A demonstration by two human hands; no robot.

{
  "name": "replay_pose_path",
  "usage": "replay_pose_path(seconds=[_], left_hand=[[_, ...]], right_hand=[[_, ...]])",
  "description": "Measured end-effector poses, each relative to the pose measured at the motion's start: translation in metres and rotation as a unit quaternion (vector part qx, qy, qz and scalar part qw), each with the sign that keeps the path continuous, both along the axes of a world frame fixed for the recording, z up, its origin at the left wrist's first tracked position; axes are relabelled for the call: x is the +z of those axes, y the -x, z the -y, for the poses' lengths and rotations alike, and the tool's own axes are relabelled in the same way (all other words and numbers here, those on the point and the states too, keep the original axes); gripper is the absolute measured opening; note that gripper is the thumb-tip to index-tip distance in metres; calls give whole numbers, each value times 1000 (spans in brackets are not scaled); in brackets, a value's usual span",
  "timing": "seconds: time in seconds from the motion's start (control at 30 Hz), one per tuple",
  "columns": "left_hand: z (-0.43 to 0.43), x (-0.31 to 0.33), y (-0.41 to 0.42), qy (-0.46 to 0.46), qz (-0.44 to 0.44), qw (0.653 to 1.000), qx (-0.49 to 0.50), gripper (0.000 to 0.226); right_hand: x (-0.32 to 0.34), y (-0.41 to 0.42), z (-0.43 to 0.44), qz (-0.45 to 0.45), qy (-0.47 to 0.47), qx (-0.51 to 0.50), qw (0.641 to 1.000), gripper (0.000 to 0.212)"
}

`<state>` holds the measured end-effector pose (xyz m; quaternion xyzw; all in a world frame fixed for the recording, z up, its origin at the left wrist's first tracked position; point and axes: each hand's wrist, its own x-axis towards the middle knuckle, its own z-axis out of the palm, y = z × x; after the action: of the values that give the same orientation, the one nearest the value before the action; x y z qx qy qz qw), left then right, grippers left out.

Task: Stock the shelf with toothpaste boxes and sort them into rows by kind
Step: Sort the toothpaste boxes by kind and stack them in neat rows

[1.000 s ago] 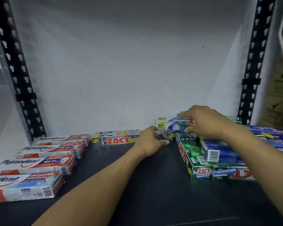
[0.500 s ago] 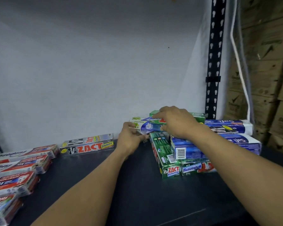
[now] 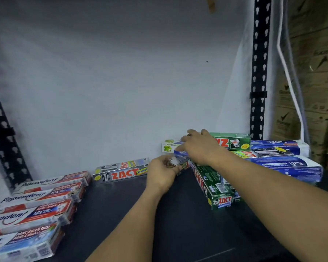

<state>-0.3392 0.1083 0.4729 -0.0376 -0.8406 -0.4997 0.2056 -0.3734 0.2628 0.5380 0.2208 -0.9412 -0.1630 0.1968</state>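
Left hand [image 3: 162,173], right hand [image 3: 201,148] at toothpaste boxes [image 3: 213,183]

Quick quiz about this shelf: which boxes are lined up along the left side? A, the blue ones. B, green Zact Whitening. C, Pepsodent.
C: the red-and-white Pepsodent boxes lie side by side at the left, while the green Zact Whitening box and the blue boxes sit in the pile at the right.

Four Pepsodent boxes [image 3: 36,197] showed at the left, and two silver ZACT boxes [image 3: 121,173] at the back. At the right were two green ZACT boxes [image 3: 210,184], two blue boxes [image 3: 284,167], one mint box [image 3: 169,146] and one blurred box [image 3: 175,160]; others were hidden.
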Motion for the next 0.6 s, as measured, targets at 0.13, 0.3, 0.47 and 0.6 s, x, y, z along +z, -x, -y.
replay_pose_path(seconds=[0.13,0.3,0.47,0.6], left_hand=[[10,-2,-15,7,-1,999,34,53],[35,4,-47,-12,-50,997,65,37],[68,7,-72,-181,-100,972,110,14],[81,5,-80,-255,-78,955,131,15]], right_hand=[[-1,-1,-2,-5,-6,-16,1000,56],[1,1,-7,11,-2,-25,1000,61],[-1,-2,-7,22,-14,-43,999,57],[-1,-9,1,24,-30,-79,996,56]])
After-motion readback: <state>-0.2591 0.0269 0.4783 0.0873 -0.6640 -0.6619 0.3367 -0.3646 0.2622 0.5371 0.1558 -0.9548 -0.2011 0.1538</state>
